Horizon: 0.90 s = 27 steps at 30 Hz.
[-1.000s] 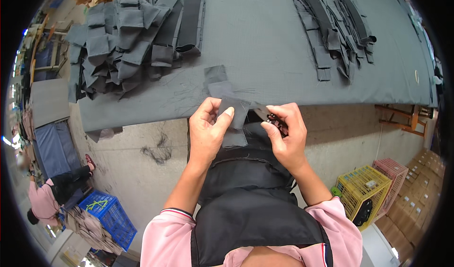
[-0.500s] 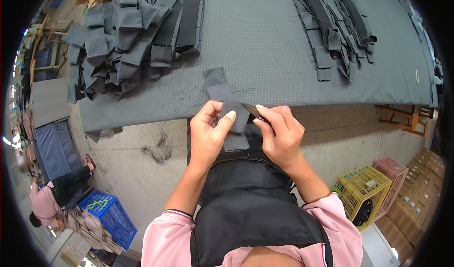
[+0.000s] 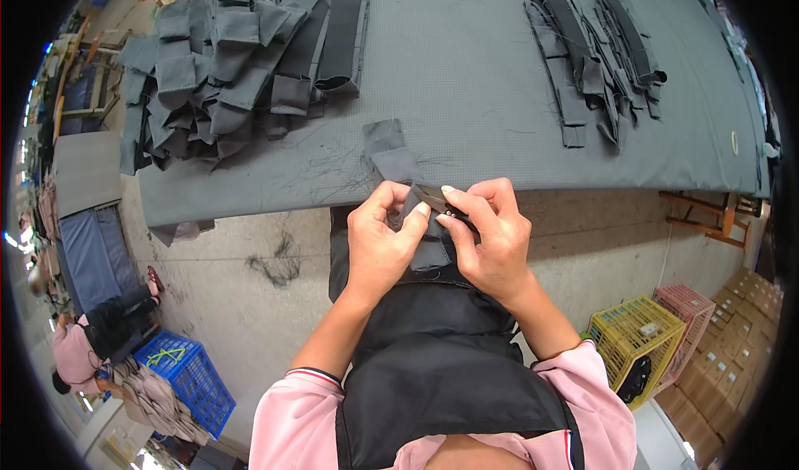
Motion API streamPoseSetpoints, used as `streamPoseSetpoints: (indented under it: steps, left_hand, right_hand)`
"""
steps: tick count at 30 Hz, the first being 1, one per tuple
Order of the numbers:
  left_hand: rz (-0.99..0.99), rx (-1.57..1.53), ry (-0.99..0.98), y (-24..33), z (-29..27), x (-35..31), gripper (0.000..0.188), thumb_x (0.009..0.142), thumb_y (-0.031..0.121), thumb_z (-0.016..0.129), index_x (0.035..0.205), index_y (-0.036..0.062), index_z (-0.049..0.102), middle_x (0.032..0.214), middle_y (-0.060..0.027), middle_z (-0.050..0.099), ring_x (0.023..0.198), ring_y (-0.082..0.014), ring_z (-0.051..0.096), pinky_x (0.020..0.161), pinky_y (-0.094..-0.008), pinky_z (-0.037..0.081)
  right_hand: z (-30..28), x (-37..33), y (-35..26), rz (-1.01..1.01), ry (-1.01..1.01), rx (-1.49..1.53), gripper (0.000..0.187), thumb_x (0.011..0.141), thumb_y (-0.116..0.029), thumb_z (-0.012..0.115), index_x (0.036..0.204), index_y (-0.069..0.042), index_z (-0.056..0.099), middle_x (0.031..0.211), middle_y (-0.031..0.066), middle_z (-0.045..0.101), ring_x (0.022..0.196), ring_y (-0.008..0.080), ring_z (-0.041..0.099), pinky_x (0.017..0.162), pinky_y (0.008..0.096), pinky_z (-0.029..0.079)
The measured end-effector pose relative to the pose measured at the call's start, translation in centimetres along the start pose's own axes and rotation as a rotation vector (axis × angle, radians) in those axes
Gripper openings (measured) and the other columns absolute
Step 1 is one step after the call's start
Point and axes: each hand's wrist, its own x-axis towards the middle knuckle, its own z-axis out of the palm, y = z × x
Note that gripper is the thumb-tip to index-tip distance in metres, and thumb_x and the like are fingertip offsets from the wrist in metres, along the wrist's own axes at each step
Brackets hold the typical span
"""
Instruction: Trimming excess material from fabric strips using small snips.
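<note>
Strap (image 3: 398,164), a grey fabric piece, runs from the near edge of the table (image 3: 466,71) down into my hands, just off that edge and above my black apron (image 3: 433,345). My left hand (image 3: 379,241) is curled almost closed, thumb and fingertips pinching the strap's lower end. My right hand (image 3: 491,237) is closed too, pinching a small dark tool (image 3: 441,200) against the same fabric; I cannot tell what kind of tool it is. Both hands touch each other over the strap. On the table's far left corner lies a heap of grey pieces (image 3: 225,62), well apart from my hands. Toward the far right edge lie darker straps (image 3: 591,54) in a loose row. Loose threads (image 3: 333,166) scatter near the near edge, beside the strap.
</note>
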Motion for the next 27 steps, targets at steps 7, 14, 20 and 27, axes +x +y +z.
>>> streamPoseSetpoints:
  steps: [7,14,20,27]
  left_hand:
    - [0.036,0.024,0.014,-0.64,0.13,0.15,0.008,0.078,0.002,0.063,0.081,-0.002,0.056,0.069,-0.0002,0.057,0.064,-0.0054,0.048,0.058,-0.0225,0.041]
    - [0.073,0.122,0.021,-0.5,0.54,-0.01,0.011,0.077,0.003,0.065,0.079,-0.0019,0.056,0.069,-0.005,0.059,0.061,-0.0098,0.051,0.058,-0.0248,0.044]
    - [0.134,0.194,0.04,-0.75,0.65,0.03,0.013,0.076,0.003,0.066,0.078,-0.0018,0.055,0.068,-0.0072,0.06,0.06,-0.0127,0.054,0.058,-0.0262,0.045]
    - [0.128,0.207,0.045,-0.93,0.51,-0.01,0.013,0.075,0.003,0.066,0.077,-0.0021,0.054,0.066,-0.0072,0.059,0.058,-0.0128,0.053,0.057,-0.0265,0.044]
  right_hand:
    - [0.1,-0.16,0.24,-0.053,0.027,-0.014,0.033,0.065,-0.002,0.075,0.097,-0.002,0.064,0.077,0.0068,0.052,0.053,0.0165,0.053,0.046,0.0278,0.043]
    - [0.41,-0.12,0.43,-0.105,0.08,-0.087,0.032,0.065,-0.001,0.074,0.096,-0.001,0.064,0.077,0.0072,0.052,0.055,0.0174,0.053,0.046,0.0275,0.043]
    - [0.36,-0.27,0.11,-0.075,0.07,-0.12,0.03,0.066,-0.001,0.073,0.095,-0.001,0.064,0.076,0.0073,0.052,0.055,0.0178,0.054,0.046,0.0275,0.043]
    - [-0.4,-0.65,0.11,0.033,0.112,-0.002,0.026,0.069,-0.001,0.073,0.094,-0.003,0.064,0.078,0.0072,0.053,0.055,0.0175,0.056,0.046,0.028,0.045]
